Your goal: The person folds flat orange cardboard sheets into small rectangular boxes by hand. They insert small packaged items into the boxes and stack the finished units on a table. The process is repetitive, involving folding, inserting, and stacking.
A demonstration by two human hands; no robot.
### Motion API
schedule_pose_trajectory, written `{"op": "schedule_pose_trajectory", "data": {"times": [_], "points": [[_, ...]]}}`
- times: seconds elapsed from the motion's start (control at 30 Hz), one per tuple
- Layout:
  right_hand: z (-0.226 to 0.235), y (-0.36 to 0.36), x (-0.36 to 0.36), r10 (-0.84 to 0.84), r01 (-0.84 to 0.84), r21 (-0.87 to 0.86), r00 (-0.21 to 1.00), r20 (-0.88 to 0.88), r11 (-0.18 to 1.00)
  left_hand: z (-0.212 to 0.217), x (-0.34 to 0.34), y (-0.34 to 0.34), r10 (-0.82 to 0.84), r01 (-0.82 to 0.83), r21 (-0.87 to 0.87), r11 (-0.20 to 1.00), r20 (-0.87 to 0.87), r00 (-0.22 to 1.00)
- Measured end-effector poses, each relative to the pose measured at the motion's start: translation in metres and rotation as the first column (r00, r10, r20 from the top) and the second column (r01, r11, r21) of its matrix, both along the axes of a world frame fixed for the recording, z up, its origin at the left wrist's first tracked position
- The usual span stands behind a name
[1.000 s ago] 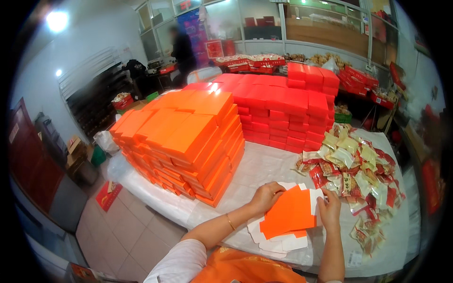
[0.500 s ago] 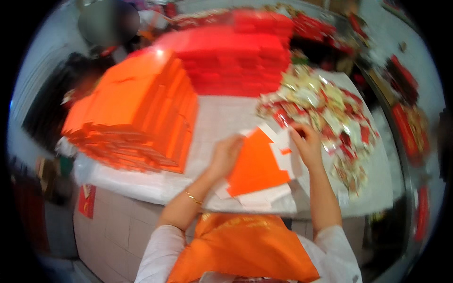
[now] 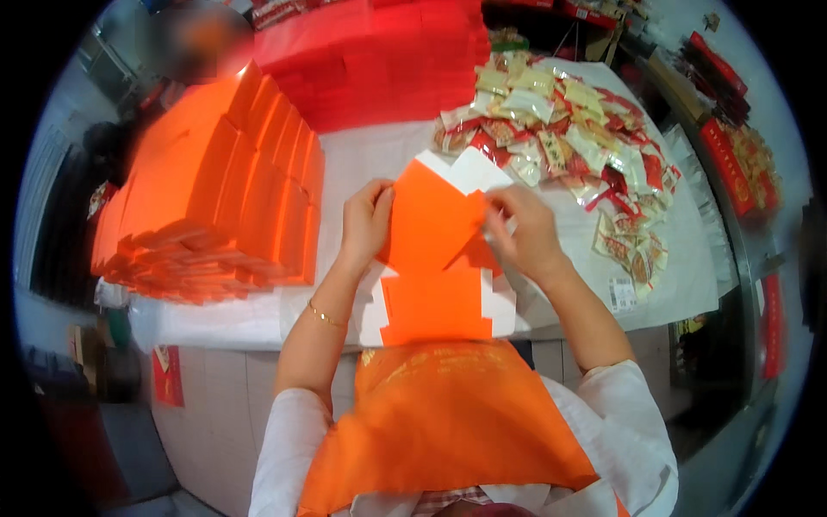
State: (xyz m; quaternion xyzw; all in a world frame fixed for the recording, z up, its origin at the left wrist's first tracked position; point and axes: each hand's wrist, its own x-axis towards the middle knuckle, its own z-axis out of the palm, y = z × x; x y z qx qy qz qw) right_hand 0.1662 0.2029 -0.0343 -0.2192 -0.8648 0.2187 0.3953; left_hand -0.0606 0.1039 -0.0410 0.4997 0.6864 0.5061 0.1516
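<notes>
An orange cardboard box blank, partly folded, is held between my hands over the near edge of the table. My left hand is closed on its left edge, thumb along the top. At its right side the fingers of my right hand pinch a folded flap, slightly smeared by motion. Another flat orange piece lies below it, close to my apron; whether the two are joined I cannot tell. White card shows underneath and behind.
A tall stack of orange flat boxes stands on the left of the white-covered table. Red stacked boxes are behind. Small wrapped packets lie heaped at the right. A blurred person is at the far left.
The box blank has turned more upright and a flap on its right side is now bent. My right hand has moved down and left onto that flap. The whole view has shifted.
</notes>
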Motion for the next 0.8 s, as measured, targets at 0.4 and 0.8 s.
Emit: {"op": "schedule_pose_trajectory", "data": {"times": [0.4,0.8], "points": [[-0.07,-0.008,0.032,0.34,-0.1,-0.547,0.869,0.359,0.831,-0.042,0.035,0.003,-0.11,0.196,0.068,0.978,-0.631,0.768],[-0.045,0.01,0.028,0.558,-0.378,-0.802,0.827,-0.067,0.462,-0.005,0.038,-0.023,-0.375,0.476,-0.378,0.794,0.312,0.873]]}}
